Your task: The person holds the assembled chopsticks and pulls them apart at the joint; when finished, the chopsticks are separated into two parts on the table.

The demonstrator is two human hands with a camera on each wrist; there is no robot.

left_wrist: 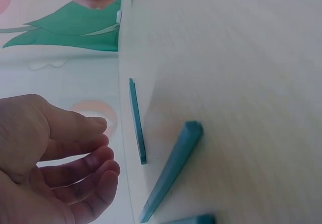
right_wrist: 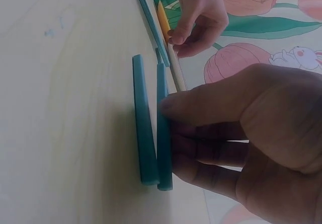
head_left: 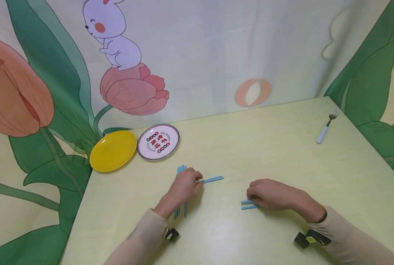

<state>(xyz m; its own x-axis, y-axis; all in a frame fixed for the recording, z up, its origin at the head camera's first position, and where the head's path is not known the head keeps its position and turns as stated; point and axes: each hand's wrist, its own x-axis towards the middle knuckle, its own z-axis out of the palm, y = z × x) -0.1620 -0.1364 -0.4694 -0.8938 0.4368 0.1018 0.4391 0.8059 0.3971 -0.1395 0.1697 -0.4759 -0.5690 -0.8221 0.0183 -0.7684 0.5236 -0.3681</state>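
Note:
In the head view my left hand (head_left: 185, 185) is over a bunch of blue chopsticks (head_left: 182, 169) and hides their middle. Its fingers are loosely bent with nothing between them in the left wrist view. Two more chopsticks (head_left: 213, 179) lie side by side by its fingertips, pointing right. On the right, my right hand (head_left: 271, 193) is at another pair. Thumb and fingers pinch one chopstick (right_wrist: 164, 133) of it, while the other chopstick (right_wrist: 144, 118) lies right alongside on the tabletop. The hand covers the pair's right part in the head view.
A yellow plate (head_left: 112, 151) and a white plate with red lettering (head_left: 158, 142) stand at the table's back left. A fork with a pale handle (head_left: 322, 134) lies near the right edge. Behind the table (head_left: 233, 147) hangs a printed curtain (head_left: 200, 55).

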